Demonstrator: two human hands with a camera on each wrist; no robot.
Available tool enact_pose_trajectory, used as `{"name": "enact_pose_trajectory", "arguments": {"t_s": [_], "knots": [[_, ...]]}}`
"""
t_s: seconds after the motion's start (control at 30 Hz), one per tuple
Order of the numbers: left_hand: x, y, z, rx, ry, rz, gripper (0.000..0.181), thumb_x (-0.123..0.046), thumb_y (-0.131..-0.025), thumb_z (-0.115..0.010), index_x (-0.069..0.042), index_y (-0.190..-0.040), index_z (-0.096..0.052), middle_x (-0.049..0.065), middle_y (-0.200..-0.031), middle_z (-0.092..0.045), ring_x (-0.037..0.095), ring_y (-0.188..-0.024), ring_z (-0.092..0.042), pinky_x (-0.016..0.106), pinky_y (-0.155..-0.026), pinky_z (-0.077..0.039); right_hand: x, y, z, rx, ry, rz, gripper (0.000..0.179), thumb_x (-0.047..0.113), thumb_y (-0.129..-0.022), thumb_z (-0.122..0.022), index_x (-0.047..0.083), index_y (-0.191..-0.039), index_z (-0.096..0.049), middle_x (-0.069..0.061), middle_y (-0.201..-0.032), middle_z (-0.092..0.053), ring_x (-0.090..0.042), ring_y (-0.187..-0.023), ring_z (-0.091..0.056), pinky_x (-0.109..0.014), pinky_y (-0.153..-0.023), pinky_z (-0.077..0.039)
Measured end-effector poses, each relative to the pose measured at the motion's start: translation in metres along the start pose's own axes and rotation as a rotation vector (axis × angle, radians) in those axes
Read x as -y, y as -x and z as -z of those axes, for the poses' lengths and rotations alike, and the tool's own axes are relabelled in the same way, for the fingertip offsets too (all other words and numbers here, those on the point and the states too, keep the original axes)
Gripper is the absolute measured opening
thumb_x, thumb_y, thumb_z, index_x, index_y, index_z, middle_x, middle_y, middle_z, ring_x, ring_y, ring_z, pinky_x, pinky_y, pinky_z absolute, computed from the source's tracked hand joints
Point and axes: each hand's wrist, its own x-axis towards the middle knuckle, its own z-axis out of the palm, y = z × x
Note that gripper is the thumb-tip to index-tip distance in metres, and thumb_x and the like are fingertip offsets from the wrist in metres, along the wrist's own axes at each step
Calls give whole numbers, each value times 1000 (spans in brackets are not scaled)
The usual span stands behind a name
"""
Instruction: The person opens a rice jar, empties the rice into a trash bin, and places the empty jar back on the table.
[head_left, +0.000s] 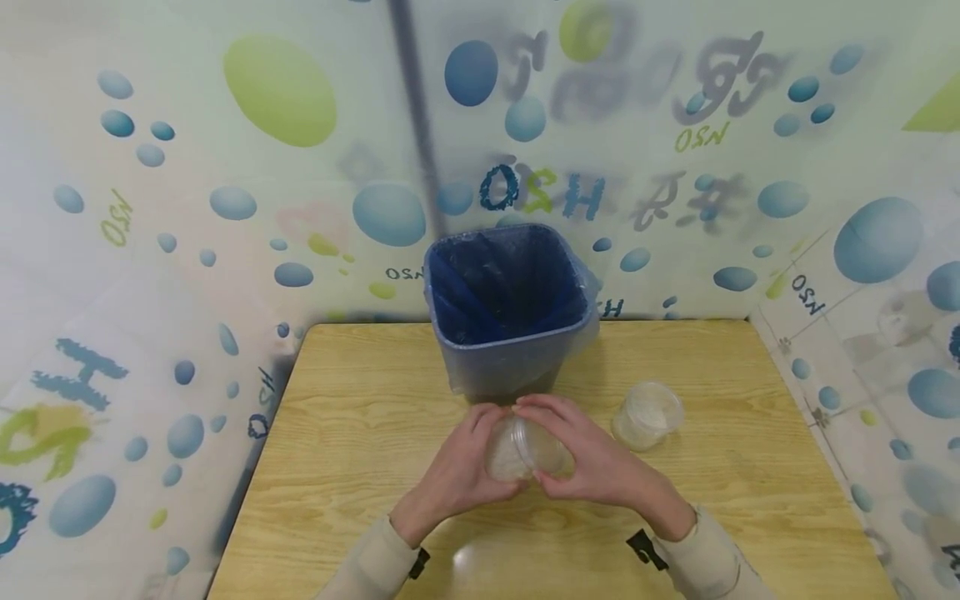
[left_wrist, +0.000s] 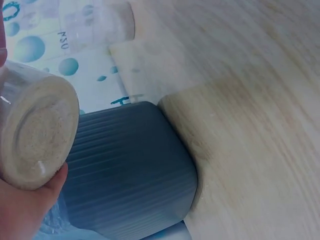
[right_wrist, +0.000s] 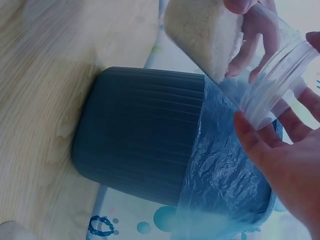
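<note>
My two hands meet in front of me at the near side of the bin, and the clear jar (head_left: 504, 454) lies right between them. Its long axis runs roughly from 9 to 3 o'clock: the base points toward 9, the ridged collar (right_wrist: 280, 82) toward 3. My left hand (head_left: 465, 467) has its fingers and thumb curled round the body, so it is the nearer one to the base; my right hand (head_left: 600, 462) grips the collar end, fingertips on its edge. I cannot tell whether that end is a separate lid. The pale grains (right_wrist: 200, 40) sit toward the base, with a see-through stretch before the collar. I have the jar raised above the wooden table (head_left: 360, 400), which makes that crosswise line the one that counts: each hand faces the other along it. The lined bin (head_left: 498, 371) stands at 12 o'clock, just beyond my fingers, and a second jar (head_left: 648, 417) stands between 2 and 3, near my right hand.
</note>
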Motion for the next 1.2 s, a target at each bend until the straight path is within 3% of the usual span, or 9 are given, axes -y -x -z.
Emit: {"name": "enact_pose_trajectory", "arguments": {"t_s": [0.4,0.53,0.63,0.8,0.87,1.07,1.2], "knots": [[0,-3,9,6,-85,10,94,-38,-65,-96,-14,-145,-52,9,-131,-61,25,-114,-63,41,-85,-58,-2,0,1,-28,0,-4,82,24,-81,-81,12,-154,-45,-7,-158,-42,-30,-143,-42,-53,-108,-46],[-1,-3,7,-20,-99,-14,97,-41,-66,-96,-13,-147,-51,9,-131,-60,25,-115,-62,41,-86,-59,1,2,0,-30,-2,-102,85,40,-90,-77,12,-160,-37,-10,-164,-36,-33,-148,-37,-57,-111,-42],[-1,-2,5,-38,-107,-16,97,-42,-66,-96,-13,-147,-50,10,-131,-59,25,-114,-62,40,-83,-59,4,1,0,-45,-3,-207,85,50,-93,-72,12,-160,-37,-10,-162,-39,-34,-146,-41,-59,-109,-43],[-1,-1,4,-42,-109,3,97,-39,-65,-97,-13,-146,-51,10,-131,-58,26,-113,-61,41,-80,-60,8,-1,-2,-63,-32,-333,82,53,-92,-73,17,-158,-41,-13,-156,-45,-34,-130,-56,-42,-88,-58],[-1,-1,4,-43,-114,6,96,-39,-65,-97,-13,-146,-51,10,-131,-58,26,-113,-61,41,-80,-59,9,-2,-3,-68,-30,-357,82,54,-91,-73,17,-157,-42,-13,-155,-46,-33,-127,-58,-40,-84,-59],[0,-1,4,-38,-124,9,95,-39,-66,-96,-14,-146,-51,10,-131,-58,25,-113,-61,41,-79,-60,12,-5,-6,-70,33,-397,81,60,-90,-71,16,-154,-47,-11,-152,-51,-32,-126,-59,-55,-95,-53],[0,-1,4,-30,-129,9,95,-39,-66,-97,-14,-146,-52,9,-132,-57,25,-113,-61,41,-80,-60,13,-5,-7,-80,47,-388,79,58,-89,-72,15,-151,-50,-9,-148,-54,-30,-123,-61,-54,-94,-54]]}}
